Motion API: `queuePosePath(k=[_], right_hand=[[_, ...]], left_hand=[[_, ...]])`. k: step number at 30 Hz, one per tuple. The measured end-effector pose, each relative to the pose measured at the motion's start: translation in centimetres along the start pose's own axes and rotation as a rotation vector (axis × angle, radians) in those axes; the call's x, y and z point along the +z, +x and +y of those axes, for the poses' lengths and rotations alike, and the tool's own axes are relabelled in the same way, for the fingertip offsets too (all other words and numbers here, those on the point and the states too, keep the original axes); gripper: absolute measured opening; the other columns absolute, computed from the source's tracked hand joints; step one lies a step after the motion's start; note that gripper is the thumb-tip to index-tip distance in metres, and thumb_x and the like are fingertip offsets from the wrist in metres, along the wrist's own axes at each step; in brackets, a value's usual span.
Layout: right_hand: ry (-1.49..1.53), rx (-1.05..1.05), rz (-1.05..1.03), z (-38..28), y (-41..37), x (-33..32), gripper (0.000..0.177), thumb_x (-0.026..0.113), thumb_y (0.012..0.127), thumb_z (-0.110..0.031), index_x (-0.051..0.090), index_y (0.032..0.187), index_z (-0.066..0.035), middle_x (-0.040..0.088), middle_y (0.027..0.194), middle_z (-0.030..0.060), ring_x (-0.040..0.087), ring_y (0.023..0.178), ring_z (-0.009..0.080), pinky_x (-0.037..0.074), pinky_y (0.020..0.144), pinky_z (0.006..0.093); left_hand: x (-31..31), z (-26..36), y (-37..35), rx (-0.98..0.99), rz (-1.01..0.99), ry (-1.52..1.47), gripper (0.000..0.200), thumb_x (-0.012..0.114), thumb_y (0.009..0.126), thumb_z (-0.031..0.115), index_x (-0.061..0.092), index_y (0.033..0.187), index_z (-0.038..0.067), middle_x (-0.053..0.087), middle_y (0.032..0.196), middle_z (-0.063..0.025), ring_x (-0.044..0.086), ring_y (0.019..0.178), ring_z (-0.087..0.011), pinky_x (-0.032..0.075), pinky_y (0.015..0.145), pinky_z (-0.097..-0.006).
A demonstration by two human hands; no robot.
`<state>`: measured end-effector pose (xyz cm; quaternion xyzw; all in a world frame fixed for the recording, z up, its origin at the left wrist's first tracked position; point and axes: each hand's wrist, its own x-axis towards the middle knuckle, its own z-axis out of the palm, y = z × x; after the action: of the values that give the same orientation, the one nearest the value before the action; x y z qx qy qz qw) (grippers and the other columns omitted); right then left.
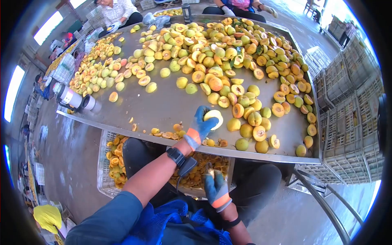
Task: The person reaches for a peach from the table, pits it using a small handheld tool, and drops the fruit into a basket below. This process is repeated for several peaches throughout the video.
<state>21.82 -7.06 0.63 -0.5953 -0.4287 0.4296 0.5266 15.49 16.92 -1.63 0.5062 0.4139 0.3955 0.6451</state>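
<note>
Head view: I looked down through the worn camera at a metal table (143,104) with halved and whole fruit (192,61) heaped over its far and right parts.
Left hand: I saw the left hand (200,126), gloved, over the table's near edge, fingers and thumb closed partway round one pale fruit half (214,119).
Held fruit: It sat above the table top, just left of the nearest loose pieces.
Right hand: I had the right hand (217,189) below the table's near edge, fingers curled in on a small object (210,172); I could not tell what it was.
Crate: Cut pieces filled a white crate (103,169) under the table's near edge.
Flask: It stood at the table's left edge, a flask (70,98) well apart from both hands.
Slip risk: I judged that juice on the glove could let the held half slide out if the thumb eased.
Roll risk: Whole fruit near the table's right front could tumble if a sleeve or knuckle knocked the heap.
Poke risk: If the small object was sharp, bringing both hands together carelessly could nick the left glove.
Snag risk: The cable (178,184) hanging from the wrist box (188,166) could catch on the table's edge or the crate.
</note>
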Motion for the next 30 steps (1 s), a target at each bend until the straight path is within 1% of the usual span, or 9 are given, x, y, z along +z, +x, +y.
queuePosePath(k=[1,4,6,7,8,13,20,24,30], right_hand=[[-0.090,-0.097,0.017,-0.2,0.1,-0.1,0.021,0.060,0.101,-0.019,0.058,0.108,0.001,0.065,0.078,0.0197,0.065,0.068,0.0365,0.049,0.062,0.0431],[0.014,0.097,-0.086,-2.6,1.1,-0.4,0.020,0.057,0.101,-0.016,0.058,0.107,0.003,0.062,0.075,0.0203,0.063,0.067,0.0382,0.047,0.059,0.0435],[-0.097,-0.246,-0.057,-3.8,2.1,0.7,0.017,0.054,0.102,-0.012,0.058,0.108,0.003,0.062,0.076,0.0211,0.063,0.067,0.0396,0.047,0.058,0.0432],[-0.159,-0.415,-0.031,-4.9,2.6,1.2,0.016,0.053,0.102,-0.010,0.058,0.109,0.004,0.061,0.076,0.0217,0.063,0.067,0.0404,0.047,0.058,0.0428],[-0.257,-0.298,-0.135,-6.8,2.5,0.9,0.015,0.053,0.102,-0.003,0.060,0.115,0.003,0.064,0.093,0.0098,0.063,0.081,0.0178,0.053,0.068,0.0323],[-0.084,0.032,-0.165,-8.1,1.8,3.8,0.019,0.055,0.105,-0.013,0.061,0.113,0.003,0.061,0.080,0.0063,0.058,0.073,0.0128,0.049,0.063,0.0308],[0.074,0.113,-0.165,-6.5,-0.6,5.9,0.021,0.052,0.107,-0.020,0.060,0.102,-0.002,0.056,0.071,-0.0007,0.050,0.062,0.0065,0.040,0.052,0.0251],[0.258,0.243,-0.185,-6.2,-1.6,7.2,0.022,0.049,0.108,-0.023,0.060,0.103,-0.003,0.058,0.079,0.0003,0.052,0.069,0.0063,0.043,0.057,0.0234],[0.052,0.149,-0.292,-6.5,-1.8,7.0,0.026,0.050,0.108,-0.024,0.061,0.109,0.000,0.063,0.087,0.0032,0.057,0.077,0.0094,0.048,0.064,0.0266]], left_hand=[[-0.6,1.3,-1.6,-0.033,0.013,-0.214,0.042,0.075,0.085,0.021,0.058,0.121,0.008,0.065,0.108,-0.0086,0.068,0.099,-0.0226,0.060,0.079,-0.0400],[-2.1,4.4,-6.8,-0.109,0.008,-0.648,0.040,0.066,0.087,0.016,0.058,0.126,0.011,0.064,0.110,-0.0130,0.067,0.101,-0.0272,0.061,0.083,-0.0419],[-2.1,6.5,-10.0,-0.172,-0.023,-0.874,0.037,0.063,0.089,0.016,0.059,0.125,0.010,0.064,0.112,-0.0147,0.067,0.100,-0.0304,0.060,0.086,-0.0435],[-2.1,7.3,-11.4,-0.170,-0.007,-0.885,0.035,0.058,0.091,0.021,0.058,0.123,0.007,0.064,0.111,-0.0171,0.067,0.100,-0.0337,0.058,0.090,-0.0460],[-2.4,7.0,-12.5,-0.159,0.005,-0.921,0.035,0.057,0.092,0.023,0.058,0.122,0.006,0.065,0.110,-0.0175,0.067,0.101,-0.0336,0.057,0.090,-0.0463],[-2.5,7.5,-16.9,-0.085,0.063,-0.988,0.038,0.053,0.094,0.030,0.059,0.120,0.003,0.066,0.107,-0.0185,0.067,0.097,-0.0330,0.056,0.092,-0.0460],[-4.1,5.7,-19.2,-0.064,0.057,-0.802,0.035,0.056,0.092,0.030,0.060,0.118,0.006,0.066,0.110,-0.0186,0.068,0.097,-0.0311,0.057,0.090,-0.0439],[-4.4,4.9,-20.2,-0.078,0.118,-0.799,0.034,0.058,0.092,0.031,0.061,0.116,0.007,0.065,0.105,-0.0153,0.068,0.093,-0.0294,0.058,0.086,-0.0416],[-4.3,4.2,-20.8,-0.124,0.152,-0.868,0.038,0.053,0.101,0.046,0.059,0.111,0.010,0.063,0.098,-0.0122,0.064,0.083,-0.0250,0.056,0.074,-0.0365]])
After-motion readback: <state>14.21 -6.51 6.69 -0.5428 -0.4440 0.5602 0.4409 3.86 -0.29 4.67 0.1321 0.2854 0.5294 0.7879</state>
